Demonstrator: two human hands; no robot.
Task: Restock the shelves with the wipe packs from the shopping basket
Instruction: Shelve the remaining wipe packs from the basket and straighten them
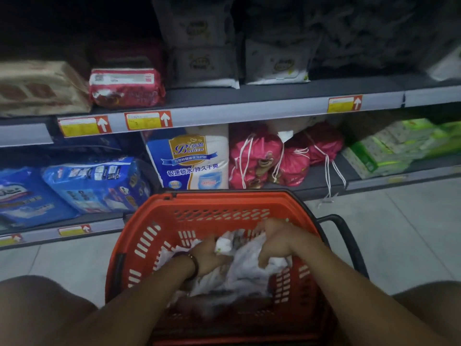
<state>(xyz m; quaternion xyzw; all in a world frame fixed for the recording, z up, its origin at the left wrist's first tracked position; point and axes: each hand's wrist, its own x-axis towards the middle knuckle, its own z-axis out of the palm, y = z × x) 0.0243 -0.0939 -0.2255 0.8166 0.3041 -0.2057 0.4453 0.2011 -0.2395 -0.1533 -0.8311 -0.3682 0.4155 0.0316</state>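
Wipe packs (244, 273) lay in a soft white heap inside the red shopping basket (154, 221), which sat on the floor just in front of the shelves. Both my hands were down in it. My left hand (207, 257), the one with the wrist band, had its fingers (213, 242) bent round a small white pack near the middle of the basket. My right hand (277, 243) was by the basket's right wall, fingers curled down over the heap. It was blurry, so I could not count the packs.

I think this was the picking-up step. Next I would need to lift a pack over the rim and reach up to the middle shelf (224, 113), where white shelf packs (274, 66) like it stood with bare shelf along the front edge.
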